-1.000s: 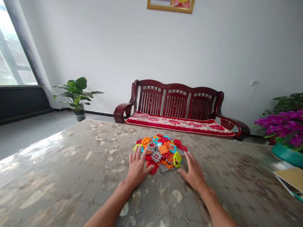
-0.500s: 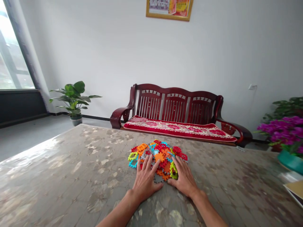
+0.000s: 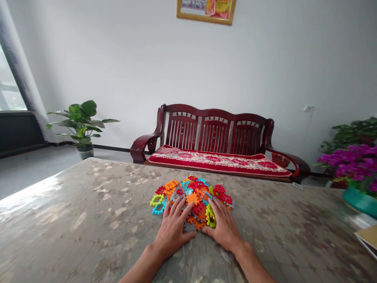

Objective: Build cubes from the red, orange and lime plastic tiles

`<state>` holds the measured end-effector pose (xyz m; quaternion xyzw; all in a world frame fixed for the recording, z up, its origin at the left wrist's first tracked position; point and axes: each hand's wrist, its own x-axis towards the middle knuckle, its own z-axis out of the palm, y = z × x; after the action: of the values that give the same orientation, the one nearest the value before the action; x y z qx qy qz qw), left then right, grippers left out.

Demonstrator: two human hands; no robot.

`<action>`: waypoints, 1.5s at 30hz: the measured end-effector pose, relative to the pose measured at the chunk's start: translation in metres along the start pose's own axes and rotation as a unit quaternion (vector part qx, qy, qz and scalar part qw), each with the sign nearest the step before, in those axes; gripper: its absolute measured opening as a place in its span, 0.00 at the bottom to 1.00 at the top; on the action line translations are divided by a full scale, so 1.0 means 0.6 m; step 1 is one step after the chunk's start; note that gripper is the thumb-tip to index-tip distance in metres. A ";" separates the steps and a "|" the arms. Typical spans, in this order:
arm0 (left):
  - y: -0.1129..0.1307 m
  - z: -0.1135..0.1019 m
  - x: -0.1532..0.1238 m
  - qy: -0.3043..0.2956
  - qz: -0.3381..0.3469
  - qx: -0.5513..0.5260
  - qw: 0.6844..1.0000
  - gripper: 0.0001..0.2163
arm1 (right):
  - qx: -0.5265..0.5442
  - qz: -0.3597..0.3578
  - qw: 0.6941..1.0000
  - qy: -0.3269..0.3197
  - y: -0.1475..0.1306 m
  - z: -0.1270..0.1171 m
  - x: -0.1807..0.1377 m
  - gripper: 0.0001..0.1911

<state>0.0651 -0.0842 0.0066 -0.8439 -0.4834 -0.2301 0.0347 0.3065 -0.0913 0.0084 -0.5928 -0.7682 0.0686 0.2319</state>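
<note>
A heap of toothed plastic puzzle pieces (image 3: 193, 198) in red, orange, blue, grey and yellow-green lies on the table with a patterned cover (image 3: 97, 220). My left hand (image 3: 173, 226) rests over the heap's near left side, palm down with fingers spread and thumb out toward the middle. At the near right side is my right hand (image 3: 222, 222), its fingers stretched over the pieces. A yellow-green open-centred piece (image 3: 210, 216) sits beside its thumb and forefinger. Neither hand grips a piece. Some pieces are hidden beneath the fingers.
Beyond the table stands a dark red wooden bench (image 3: 213, 127) with a red patterned cushion (image 3: 218, 159). Purple flowers (image 3: 350, 163) in a teal pot (image 3: 361, 200) are at the right. A small grey piece (image 3: 297, 186) lies near the far right edge. A potted plant (image 3: 84, 122) stands back left.
The view has turned slightly, so the room sits a little further left or right of before only by camera motion. Both hands stay on the heap, which looks slightly wider.
</note>
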 end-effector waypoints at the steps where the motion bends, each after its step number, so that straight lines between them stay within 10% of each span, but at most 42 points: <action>1: 0.000 0.001 0.000 -0.002 0.002 -0.002 1.000 0.41 | 0.006 0.000 1.000 0.005 0.001 0.000 0.000 0.50; 24: -0.006 -0.017 0.003 0.073 -0.048 0.006 0.996 0.25 | 0.075 -0.008 0.992 0.102 0.019 0.003 0.005 0.40; 35: -0.095 -0.039 0.042 0.125 -0.378 0.023 0.917 0.23 | 0.194 0.158 0.932 0.262 0.133 -0.008 0.027 0.31; 45: -0.152 -0.030 0.072 0.002 -0.378 -0.081 0.922 0.27 | 0.193 0.163 0.959 0.126 0.216 -0.021 0.064 0.35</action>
<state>0.0011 -0.0064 0.0262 -0.5979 -0.7460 -0.2663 -0.1228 0.4187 -0.0197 -0.0191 -0.6577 -0.5980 0.1770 0.4225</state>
